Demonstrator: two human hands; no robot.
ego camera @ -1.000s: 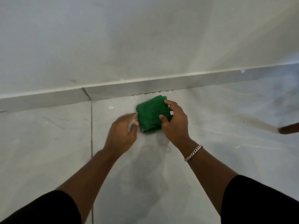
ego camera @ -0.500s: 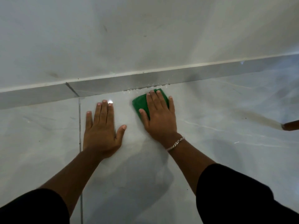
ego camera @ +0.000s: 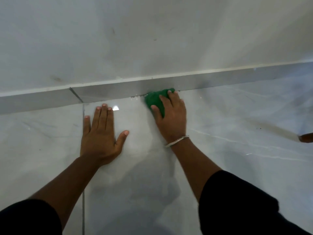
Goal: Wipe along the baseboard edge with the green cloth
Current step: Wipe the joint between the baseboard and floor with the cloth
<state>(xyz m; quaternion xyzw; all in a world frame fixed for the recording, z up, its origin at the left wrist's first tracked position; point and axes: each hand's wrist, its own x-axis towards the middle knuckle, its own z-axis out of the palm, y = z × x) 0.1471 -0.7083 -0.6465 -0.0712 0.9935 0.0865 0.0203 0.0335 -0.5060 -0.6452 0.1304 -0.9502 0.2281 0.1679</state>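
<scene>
A folded green cloth (ego camera: 155, 100) lies on the pale floor, its far edge touching the foot of the grey baseboard (ego camera: 211, 79). My right hand (ego camera: 171, 116) presses flat on top of it, fingers spread over the cloth, and hides its near half. My left hand (ego camera: 101, 133) rests palm down on the floor tile to the left of the cloth, fingers apart and pointing at the baseboard, holding nothing. Small dark specks sit along the baseboard's foot just left of the cloth.
A white wall (ego camera: 152, 39) with faint smudges rises above the baseboard. A grout line (ego camera: 83, 167) runs down the floor beside my left hand. A brown object (ego camera: 305, 137) pokes in at the right edge.
My right hand has slid the cloth up and to the right until it meets the baseboard. My left hand, which let go of the cloth a second ago, stays flat on the floor.
</scene>
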